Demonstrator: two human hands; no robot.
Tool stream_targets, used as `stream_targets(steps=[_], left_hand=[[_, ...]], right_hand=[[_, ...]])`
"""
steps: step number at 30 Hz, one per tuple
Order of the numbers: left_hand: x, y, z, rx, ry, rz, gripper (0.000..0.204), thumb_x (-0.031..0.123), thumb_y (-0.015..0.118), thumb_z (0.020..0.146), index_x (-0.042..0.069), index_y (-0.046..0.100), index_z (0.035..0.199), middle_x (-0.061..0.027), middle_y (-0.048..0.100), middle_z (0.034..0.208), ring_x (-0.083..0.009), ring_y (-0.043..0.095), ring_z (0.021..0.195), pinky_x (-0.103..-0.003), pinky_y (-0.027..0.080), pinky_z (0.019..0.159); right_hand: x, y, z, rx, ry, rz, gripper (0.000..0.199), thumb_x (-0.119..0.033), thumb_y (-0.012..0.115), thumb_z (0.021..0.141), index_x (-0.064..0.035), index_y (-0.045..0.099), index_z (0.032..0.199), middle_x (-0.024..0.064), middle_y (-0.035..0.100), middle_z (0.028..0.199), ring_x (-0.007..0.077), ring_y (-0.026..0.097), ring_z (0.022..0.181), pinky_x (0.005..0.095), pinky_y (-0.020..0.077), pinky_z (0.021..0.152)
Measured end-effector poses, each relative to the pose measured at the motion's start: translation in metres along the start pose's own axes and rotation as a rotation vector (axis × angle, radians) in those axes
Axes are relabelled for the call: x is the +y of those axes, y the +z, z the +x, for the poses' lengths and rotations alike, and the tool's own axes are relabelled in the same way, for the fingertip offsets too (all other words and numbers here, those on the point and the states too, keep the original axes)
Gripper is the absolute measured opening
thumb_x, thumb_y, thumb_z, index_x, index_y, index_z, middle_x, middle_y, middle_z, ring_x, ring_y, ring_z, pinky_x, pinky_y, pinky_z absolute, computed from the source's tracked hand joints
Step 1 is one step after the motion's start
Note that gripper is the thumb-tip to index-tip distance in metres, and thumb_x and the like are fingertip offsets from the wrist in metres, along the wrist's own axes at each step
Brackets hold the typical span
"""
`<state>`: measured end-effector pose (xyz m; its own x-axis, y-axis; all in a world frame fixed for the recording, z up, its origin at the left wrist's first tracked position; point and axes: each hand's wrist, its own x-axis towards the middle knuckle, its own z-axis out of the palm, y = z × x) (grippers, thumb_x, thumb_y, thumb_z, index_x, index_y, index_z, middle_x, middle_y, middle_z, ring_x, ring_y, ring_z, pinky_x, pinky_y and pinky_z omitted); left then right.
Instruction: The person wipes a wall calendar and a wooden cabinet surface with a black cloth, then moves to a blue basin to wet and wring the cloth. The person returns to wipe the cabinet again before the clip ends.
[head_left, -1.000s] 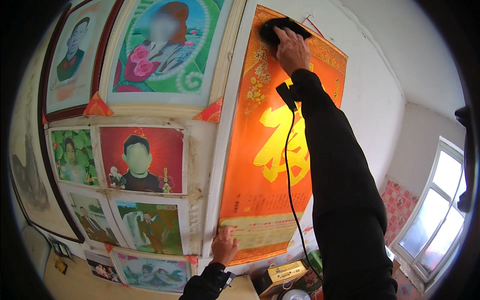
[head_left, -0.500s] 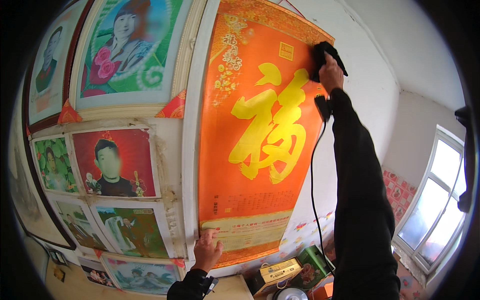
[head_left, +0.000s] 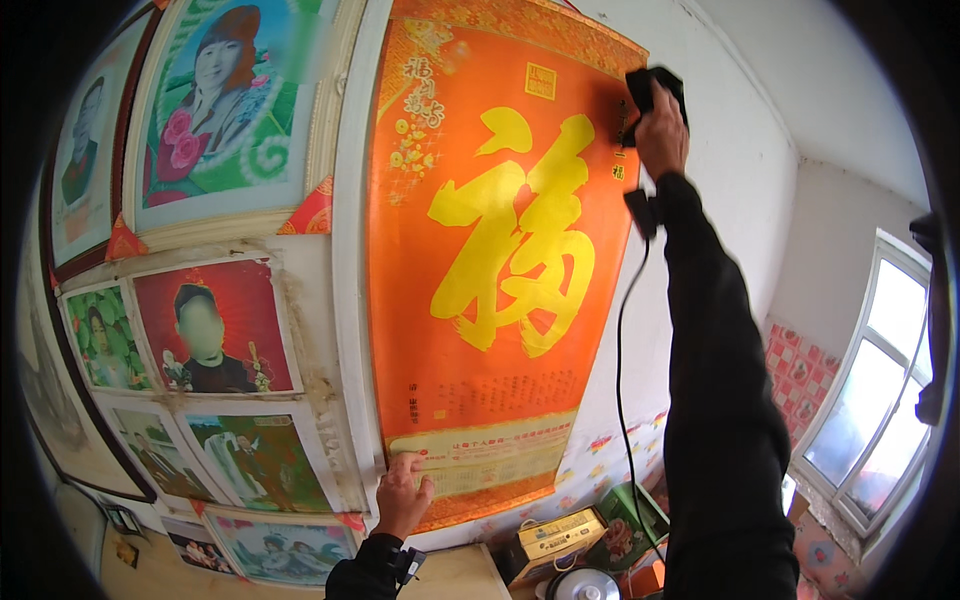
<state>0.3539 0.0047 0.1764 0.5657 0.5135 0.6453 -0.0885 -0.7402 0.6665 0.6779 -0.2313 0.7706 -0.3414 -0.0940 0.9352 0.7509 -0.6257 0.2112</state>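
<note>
A tall orange wall scroll [head_left: 405, 310] with a large yellow character hangs on the white wall, a pale printed band near its foot. Up at its right edge, my right hand [head_left: 662, 138] is closed on a bunched black cloth [head_left: 668, 82]; part of the cloth lies over the scroll's edge and part over the wall. Its underside is hidden by my fingers. Down at the scroll's lower left corner, my left hand [head_left: 403, 497] has its bent fingers and thumb on the edge of the scroll, beside the pale band. A small black device with a cable [head_left: 643, 213] sits at my right wrist.
Framed portraits [head_left: 228, 130] and smaller photos [head_left: 215, 335] cover the left side, beside a white vertical strip [head_left: 352, 250]. Below the scroll stand a yellow box [head_left: 550, 540], a green box [head_left: 640, 510] and a metal lid [head_left: 582, 586]. A window [head_left: 875, 380] is at right.
My right hand with the black cloth has shifted right relative to the scroll, uncovering more small characters by its edge. The view has turned slightly. My left hand stays at the same corner.
</note>
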Motion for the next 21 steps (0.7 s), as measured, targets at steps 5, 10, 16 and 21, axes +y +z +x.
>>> stream_targets(steps=[5, 10, 16, 21], left_hand=[[0.003, -0.001, 0.0, -0.014, -0.015, 0.019, 0.039, 0.008, 0.073, 0.085, 0.009, 0.061, 0.122, -0.0116, 0.072, 0.116, -0.0308, 0.073, 0.108, -0.044, 0.057, 0.093], [-0.002, 0.001, 0.001, -0.018, -0.005, -0.032, 0.04, 0.009, 0.074, 0.084, 0.009, 0.06, 0.122, -0.0113, 0.072, 0.117, -0.0312, 0.073, 0.109, -0.044, 0.057, 0.094], [-0.019, 0.015, 0.0, 0.004, 0.054, -0.016, 0.041, 0.016, 0.074, 0.085, 0.011, 0.06, 0.123, -0.0102, 0.071, 0.116, -0.0305, 0.071, 0.113, -0.046, 0.056, 0.096], [-0.012, 0.014, -0.012, 0.017, 0.017, -0.027, 0.043, 0.021, 0.075, 0.088, 0.008, 0.063, 0.127, -0.014, 0.071, 0.123, -0.0352, 0.069, 0.115, -0.049, 0.054, 0.099]], right_hand=[[-0.003, 0.013, -0.026, -0.186, -0.063, -0.074, 0.055, -0.008, 0.062, 0.092, -0.0043, 0.059, 0.147, 0.022, 0.064, 0.146, 0.0413, 0.064, 0.129, 0.0491, 0.0533, 0.109], [-0.051, -0.037, -0.164, -0.18, -0.059, -0.107, 0.054, -0.006, 0.057, 0.098, -0.0025, 0.055, 0.151, 0.023, 0.059, 0.151, 0.0421, 0.063, 0.125, 0.0484, 0.0533, 0.104], [-0.157, -0.143, -0.329, -0.599, 0.15, 0.038, 0.059, -0.001, 0.056, 0.097, -0.0032, 0.053, 0.155, 0.0245, 0.055, 0.156, 0.0448, 0.059, 0.132, 0.0488, 0.0501, 0.111], [-0.257, -0.239, -0.43, -0.609, 0.469, 0.549, 0.041, 0.001, 0.063, 0.095, 0.0037, 0.063, 0.136, 0.0283, 0.072, 0.122, 0.0506, 0.068, 0.113, 0.0508, 0.0552, 0.1]])
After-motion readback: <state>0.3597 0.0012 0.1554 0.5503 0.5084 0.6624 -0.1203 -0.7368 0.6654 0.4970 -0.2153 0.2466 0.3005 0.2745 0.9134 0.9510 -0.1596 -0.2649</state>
